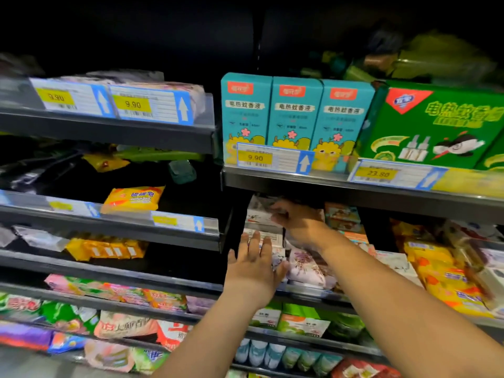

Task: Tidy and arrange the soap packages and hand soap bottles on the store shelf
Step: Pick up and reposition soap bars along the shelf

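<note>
Nearest, on the lowest shelf, stands a row of pale blue and green containers (275, 353), too blurred to count or read. Above them, two bare forearms reach into the right-hand bay.

The left hand (252, 271) lies flat, fingers straight and slightly spread, pressing the front of a stack of soap packages. Just right of its thumb sits a lilac soap package (309, 266) with a flower print. Farther in and higher, the right hand (298, 221) has its fingers curled around a white soap package (260, 214) at the top of the stack, just under the next shelf.

In the left bay, one yellow packet (133, 199) reads "Sulfur Soap".

On the shelf above the hands stand three teal boxes (296, 118) marked 电热蚊香液, with a 9.90 tag (255, 158) in front. To their right is one green box (433, 124) above a 23.80 tag (377, 173). At upper left, two more tags (132, 104) read 9.90.
</note>
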`<state>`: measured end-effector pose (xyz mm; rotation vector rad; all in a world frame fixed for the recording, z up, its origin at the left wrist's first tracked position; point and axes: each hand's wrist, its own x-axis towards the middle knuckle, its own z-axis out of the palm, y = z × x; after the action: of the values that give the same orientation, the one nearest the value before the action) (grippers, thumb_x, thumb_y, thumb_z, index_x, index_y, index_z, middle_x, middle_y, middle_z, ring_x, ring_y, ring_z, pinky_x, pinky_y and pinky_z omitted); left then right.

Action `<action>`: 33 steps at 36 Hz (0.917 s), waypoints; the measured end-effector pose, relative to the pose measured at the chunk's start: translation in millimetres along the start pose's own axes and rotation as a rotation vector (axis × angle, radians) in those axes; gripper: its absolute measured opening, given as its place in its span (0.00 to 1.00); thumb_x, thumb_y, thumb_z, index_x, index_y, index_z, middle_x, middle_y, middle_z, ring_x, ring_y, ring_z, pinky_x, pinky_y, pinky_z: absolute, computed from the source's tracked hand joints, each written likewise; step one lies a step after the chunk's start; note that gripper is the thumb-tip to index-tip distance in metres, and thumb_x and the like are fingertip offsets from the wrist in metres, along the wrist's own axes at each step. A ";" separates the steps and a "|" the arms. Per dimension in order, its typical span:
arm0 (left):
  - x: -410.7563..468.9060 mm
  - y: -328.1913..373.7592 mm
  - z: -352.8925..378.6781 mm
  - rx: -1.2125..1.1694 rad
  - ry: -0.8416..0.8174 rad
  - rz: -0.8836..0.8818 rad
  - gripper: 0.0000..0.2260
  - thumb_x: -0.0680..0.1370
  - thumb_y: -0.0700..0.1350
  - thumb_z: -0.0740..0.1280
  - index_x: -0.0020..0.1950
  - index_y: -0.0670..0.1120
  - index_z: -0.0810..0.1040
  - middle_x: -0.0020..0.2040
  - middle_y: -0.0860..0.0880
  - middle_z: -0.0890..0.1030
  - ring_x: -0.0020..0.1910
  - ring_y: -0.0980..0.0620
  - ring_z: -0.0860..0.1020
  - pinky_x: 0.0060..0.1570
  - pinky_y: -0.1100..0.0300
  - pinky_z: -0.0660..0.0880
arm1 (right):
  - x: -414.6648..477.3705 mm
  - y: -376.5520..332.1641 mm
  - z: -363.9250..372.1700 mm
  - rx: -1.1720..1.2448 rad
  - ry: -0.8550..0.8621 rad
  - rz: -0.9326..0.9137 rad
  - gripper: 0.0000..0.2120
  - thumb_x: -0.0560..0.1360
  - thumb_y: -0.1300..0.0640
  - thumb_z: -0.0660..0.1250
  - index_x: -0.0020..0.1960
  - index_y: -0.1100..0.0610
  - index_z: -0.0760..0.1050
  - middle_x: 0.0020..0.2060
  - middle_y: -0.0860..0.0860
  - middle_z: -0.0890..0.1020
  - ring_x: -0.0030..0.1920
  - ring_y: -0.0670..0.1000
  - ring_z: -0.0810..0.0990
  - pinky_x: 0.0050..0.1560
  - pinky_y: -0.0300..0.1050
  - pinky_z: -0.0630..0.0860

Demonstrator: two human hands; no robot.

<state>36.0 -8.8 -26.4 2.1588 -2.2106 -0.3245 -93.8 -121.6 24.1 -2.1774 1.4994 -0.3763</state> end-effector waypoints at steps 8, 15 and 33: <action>-0.1 -1.2 0.6 -0.003 -0.003 0.021 0.34 0.81 0.67 0.45 0.81 0.49 0.47 0.81 0.48 0.42 0.80 0.44 0.40 0.76 0.43 0.50 | -21.8 3.8 -9.4 0.045 0.005 -0.021 0.16 0.83 0.47 0.60 0.70 0.45 0.74 0.68 0.48 0.76 0.70 0.52 0.72 0.64 0.44 0.70; 0.7 -1.2 2.3 0.007 -0.004 0.015 0.34 0.81 0.66 0.46 0.81 0.49 0.45 0.81 0.48 0.41 0.80 0.44 0.40 0.76 0.44 0.53 | -93.7 56.1 -19.4 -0.089 0.309 0.105 0.09 0.81 0.52 0.64 0.56 0.53 0.82 0.50 0.53 0.85 0.55 0.56 0.81 0.46 0.42 0.71; -3.0 7.1 -8.8 0.070 -0.036 -0.003 0.43 0.73 0.74 0.41 0.81 0.49 0.48 0.82 0.47 0.47 0.80 0.44 0.43 0.75 0.38 0.50 | -131.9 157.2 -86.8 -0.381 -0.357 0.572 0.49 0.71 0.53 0.77 0.81 0.47 0.49 0.76 0.50 0.67 0.73 0.54 0.68 0.70 0.50 0.70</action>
<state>30.6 -6.8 -16.1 2.2081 -2.2720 -0.2931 -309.1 -64.4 21.4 -1.8125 1.9869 0.4956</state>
